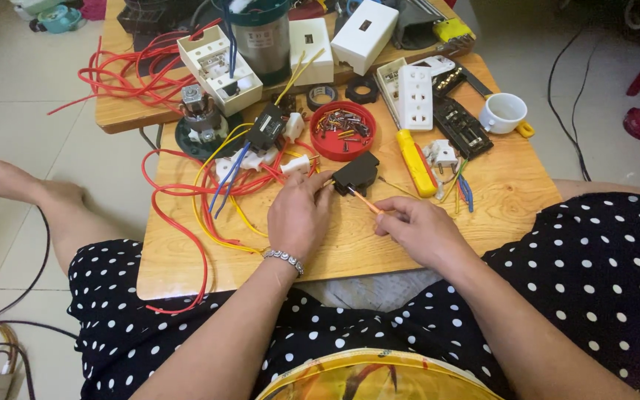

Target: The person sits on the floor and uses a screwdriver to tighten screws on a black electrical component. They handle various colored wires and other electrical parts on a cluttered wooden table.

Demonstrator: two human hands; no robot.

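Note:
My left hand (299, 215) rests on the low wooden table (505, 192) and pinches a small black plastic electrical part (355, 173) with its fingertips. Just to the right, my right hand (418, 230) holds a thin orange-handled screwdriver (366, 201) whose tip points up-left into the black part. A silver bracelet (284, 259) circles my left wrist. Red, yellow and blue wires (209, 185) lie tangled to the left of my left hand.
A red round lid with screws (343, 130), a yellow screwdriver (416, 163), a white socket strip (414, 98), a white cup (503, 112), white switch boxes (218, 68), a metal cylinder (262, 41) and tape rolls (322, 96) crowd the table's far part. Cables trail on the tiled floor.

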